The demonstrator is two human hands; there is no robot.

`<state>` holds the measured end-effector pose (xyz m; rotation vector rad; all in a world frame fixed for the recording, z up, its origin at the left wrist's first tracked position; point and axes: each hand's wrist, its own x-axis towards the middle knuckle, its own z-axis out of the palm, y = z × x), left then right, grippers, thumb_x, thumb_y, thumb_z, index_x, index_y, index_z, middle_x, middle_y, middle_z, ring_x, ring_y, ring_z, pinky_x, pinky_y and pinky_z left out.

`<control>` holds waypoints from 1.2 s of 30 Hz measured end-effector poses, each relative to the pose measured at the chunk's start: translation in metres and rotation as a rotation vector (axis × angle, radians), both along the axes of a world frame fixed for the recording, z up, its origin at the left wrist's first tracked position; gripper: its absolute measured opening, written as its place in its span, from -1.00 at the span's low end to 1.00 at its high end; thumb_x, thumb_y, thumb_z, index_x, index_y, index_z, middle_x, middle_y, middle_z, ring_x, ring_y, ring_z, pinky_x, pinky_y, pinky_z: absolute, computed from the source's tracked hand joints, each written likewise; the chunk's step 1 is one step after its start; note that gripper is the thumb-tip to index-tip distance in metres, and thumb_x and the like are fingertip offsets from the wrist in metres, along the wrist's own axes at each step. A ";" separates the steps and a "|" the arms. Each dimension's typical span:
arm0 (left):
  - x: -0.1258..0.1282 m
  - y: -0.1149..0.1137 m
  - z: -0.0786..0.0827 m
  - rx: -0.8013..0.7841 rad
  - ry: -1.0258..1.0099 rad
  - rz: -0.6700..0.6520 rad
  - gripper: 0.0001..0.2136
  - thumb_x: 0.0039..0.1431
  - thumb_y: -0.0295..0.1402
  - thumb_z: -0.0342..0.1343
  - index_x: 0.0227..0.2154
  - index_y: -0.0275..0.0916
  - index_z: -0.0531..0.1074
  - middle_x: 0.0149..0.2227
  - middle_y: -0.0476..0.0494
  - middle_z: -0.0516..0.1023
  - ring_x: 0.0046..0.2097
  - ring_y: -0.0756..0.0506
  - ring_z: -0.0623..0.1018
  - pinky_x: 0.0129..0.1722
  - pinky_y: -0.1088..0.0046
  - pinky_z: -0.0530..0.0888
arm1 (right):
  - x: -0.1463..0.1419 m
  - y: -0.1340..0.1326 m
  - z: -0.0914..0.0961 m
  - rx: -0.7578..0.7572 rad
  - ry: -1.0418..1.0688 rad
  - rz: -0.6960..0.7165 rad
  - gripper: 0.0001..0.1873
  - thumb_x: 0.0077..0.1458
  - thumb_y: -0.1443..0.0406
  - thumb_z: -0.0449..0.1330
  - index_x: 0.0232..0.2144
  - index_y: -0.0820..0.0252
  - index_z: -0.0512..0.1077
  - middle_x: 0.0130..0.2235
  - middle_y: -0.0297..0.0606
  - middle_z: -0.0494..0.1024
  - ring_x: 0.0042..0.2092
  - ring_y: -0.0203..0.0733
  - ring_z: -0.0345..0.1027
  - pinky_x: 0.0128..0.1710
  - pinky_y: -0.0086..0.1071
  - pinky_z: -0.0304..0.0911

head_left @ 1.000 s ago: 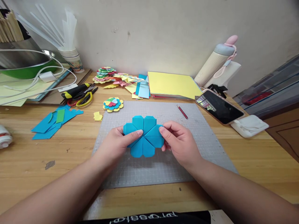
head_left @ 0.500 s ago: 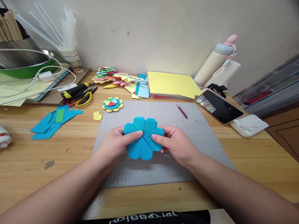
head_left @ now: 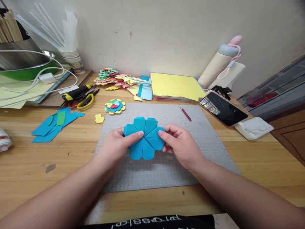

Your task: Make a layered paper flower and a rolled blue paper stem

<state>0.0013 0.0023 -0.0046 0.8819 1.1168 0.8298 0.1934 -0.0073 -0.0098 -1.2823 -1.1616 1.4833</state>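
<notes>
A blue paper flower (head_left: 144,147) with several creased petals is held up above the grey cutting mat (head_left: 190,171). My left hand (head_left: 119,140) pinches its left side, the thumb lying across the petals near the centre. At the right edge, my right hand (head_left: 178,141) grips a petal between thumb and fingers. Most fingers of the left hand are hidden behind the paper. Behind it, a layered paper flower (head_left: 115,106) in several colours lies at the mat's upper left corner. A red pencil (head_left: 185,114) rests on the mat's upper right.
Blue paper scraps (head_left: 51,127) and scissors (head_left: 85,101) lie to the left. Yellow scraps (head_left: 99,118) sit by the mat. At the back are a paper stack (head_left: 176,86) and stacked paper flowers (head_left: 107,76). A phone (head_left: 224,108) and white case (head_left: 254,128) are on the right.
The blue paper flower has shifted slightly up and left and turned a little. My right thumb has slid outward toward the petal's edge, while the left thumb keeps its place on the petals.
</notes>
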 end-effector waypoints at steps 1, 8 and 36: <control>0.000 0.000 0.000 -0.002 -0.004 0.000 -0.70 -0.05 -0.14 0.33 -0.36 -0.28 0.59 -0.39 -0.18 0.67 -0.43 -0.11 0.59 -0.43 0.41 0.53 | 0.000 0.000 0.000 0.032 -0.016 -0.003 -0.72 0.06 0.08 0.26 -0.46 0.16 0.40 -0.61 -0.44 0.40 -0.59 -0.38 0.26 -0.62 -0.48 0.12; -0.002 -0.001 0.003 -0.017 -0.025 -0.041 -0.71 -0.03 -0.16 0.33 -0.30 -0.27 0.60 -0.40 -0.15 0.67 -0.41 -0.08 0.60 -0.41 0.45 0.55 | 0.001 -0.002 0.002 0.140 -0.041 -0.017 -0.75 0.06 0.15 0.27 -0.52 0.16 0.39 -0.60 -0.45 0.41 -0.57 -0.39 0.27 -0.60 -0.47 0.15; -0.003 0.002 0.001 -0.059 -0.005 -0.141 -0.70 -0.03 -0.17 0.32 -0.34 -0.32 0.56 -0.36 -0.17 0.66 -0.37 -0.09 0.59 -0.36 0.41 0.50 | 0.001 -0.001 0.000 0.043 0.022 0.099 -0.77 -0.04 0.21 0.33 -0.40 0.18 0.38 -0.52 -0.45 0.41 -0.54 -0.39 0.27 -0.63 -0.50 0.25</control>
